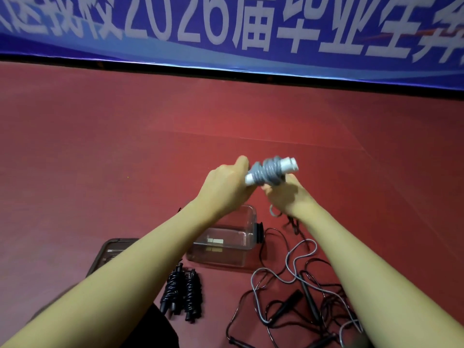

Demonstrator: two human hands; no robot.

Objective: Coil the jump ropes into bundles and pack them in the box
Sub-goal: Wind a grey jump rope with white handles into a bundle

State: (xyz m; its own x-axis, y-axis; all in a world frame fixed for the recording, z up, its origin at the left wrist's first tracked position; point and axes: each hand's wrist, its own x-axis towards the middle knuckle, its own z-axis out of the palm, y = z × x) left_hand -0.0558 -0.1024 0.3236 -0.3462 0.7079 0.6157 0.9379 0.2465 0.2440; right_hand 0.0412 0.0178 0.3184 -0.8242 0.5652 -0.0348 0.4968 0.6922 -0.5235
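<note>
The floor (100, 146) is a plain deep red. Across the far side runs a blue banner (251, 33) with large white lettering. The bundle held up in the middle has white handles (288, 165) wrapped in grey cord (270, 173). Near left lie two black coiled bundles (182, 291). The box (226, 242) is clear, with a black latch (259, 233). At near right, loose black ropes (276, 310) tangle with a grey rope (296, 259). The lid (110, 249) is dark-rimmed.

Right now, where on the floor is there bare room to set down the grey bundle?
Bare red floor lies left of the hands and beyond the clear box, up to the banner. A narrower patch sits between the black bundles and the loose ropes. It is crowded at lower right, where those ropes tangle.
</note>
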